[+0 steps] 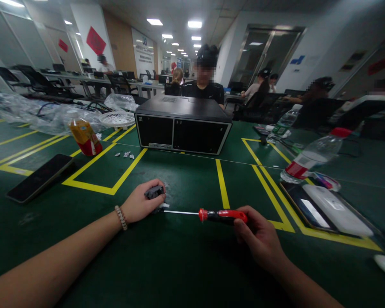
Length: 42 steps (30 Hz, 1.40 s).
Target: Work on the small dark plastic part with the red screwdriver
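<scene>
My left hand [145,201], with a beaded bracelet [121,217] at the wrist, is closed around a small dark grey plastic part [154,192] on the green table. In my right hand [259,233] is the red and black handle of a screwdriver [223,215]. Its thin shaft points left and lies nearly level. The tip meets the lower edge of the grey part beside my left fingers; whether it sits in a screw is too small to tell. A bit of white material shows by the tip.
A black computer case [182,128] stands across the table, with a person [202,87] behind it. At left are a dark phone [40,177], a juice bottle [85,134], a white basket [117,119] and plastic wrap. Bottles [317,156] and phones [311,207] lie at right.
</scene>
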Tool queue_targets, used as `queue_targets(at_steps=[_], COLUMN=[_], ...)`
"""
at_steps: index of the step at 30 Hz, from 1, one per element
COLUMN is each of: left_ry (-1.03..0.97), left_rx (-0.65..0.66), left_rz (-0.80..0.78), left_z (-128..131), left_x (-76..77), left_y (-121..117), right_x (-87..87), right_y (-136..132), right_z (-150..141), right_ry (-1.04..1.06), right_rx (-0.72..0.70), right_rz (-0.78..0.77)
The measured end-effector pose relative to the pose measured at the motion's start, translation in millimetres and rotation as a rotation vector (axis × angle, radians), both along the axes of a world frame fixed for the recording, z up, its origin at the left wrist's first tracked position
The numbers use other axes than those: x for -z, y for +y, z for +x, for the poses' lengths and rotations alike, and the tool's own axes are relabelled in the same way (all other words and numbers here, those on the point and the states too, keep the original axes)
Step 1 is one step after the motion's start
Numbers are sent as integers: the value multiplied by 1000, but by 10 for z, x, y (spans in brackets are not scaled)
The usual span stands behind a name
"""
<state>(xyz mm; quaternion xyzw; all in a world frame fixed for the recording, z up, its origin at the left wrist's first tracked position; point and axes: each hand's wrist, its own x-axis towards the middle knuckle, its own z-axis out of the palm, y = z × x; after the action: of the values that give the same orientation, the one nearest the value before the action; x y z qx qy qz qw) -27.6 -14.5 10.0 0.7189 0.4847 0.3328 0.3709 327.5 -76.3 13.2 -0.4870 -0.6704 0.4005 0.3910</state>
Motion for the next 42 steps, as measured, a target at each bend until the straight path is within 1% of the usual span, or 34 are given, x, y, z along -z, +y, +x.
queue_targets(at_steps=[4, 8, 11, 15, 18, 21, 26, 31, 38, 42], left_ry=[-9, -15, -11, -2, 7, 5, 5, 1, 12, 2], left_rx=[6, 11, 8, 9, 8, 11, 0, -1, 1, 2], left_rz=[-14, -11, -1, 9, 22, 18, 26, 18, 20, 8], left_z=[-3, -4, -3, -1, 1, 0, -4, 3, 3, 5], left_x=[-4, -5, -7, -7, -6, 2, 19, -4, -18, -19], left_y=[3, 5, 1, -5, -3, 2, 7, -6, -7, -8], right_x=[12, -34, -60, -13, 33, 41, -1, -49, -48, -22], right_y=[10, 7, -2, -23, -40, -50, -50, -35, -22, -17], right_z=[23, 10, -17, -25, -17, -21, -41, -32, -52, -77], right_ry=[-25, -59, -72, -119, -105, -104, -86, -53, -87, -26], right_rx=[5, -12, 12, 54, 69, 38, 16, 16, 48, 83], right_rz=[-13, -12, 4, 52, 77, 72, 37, 18, 23, 48])
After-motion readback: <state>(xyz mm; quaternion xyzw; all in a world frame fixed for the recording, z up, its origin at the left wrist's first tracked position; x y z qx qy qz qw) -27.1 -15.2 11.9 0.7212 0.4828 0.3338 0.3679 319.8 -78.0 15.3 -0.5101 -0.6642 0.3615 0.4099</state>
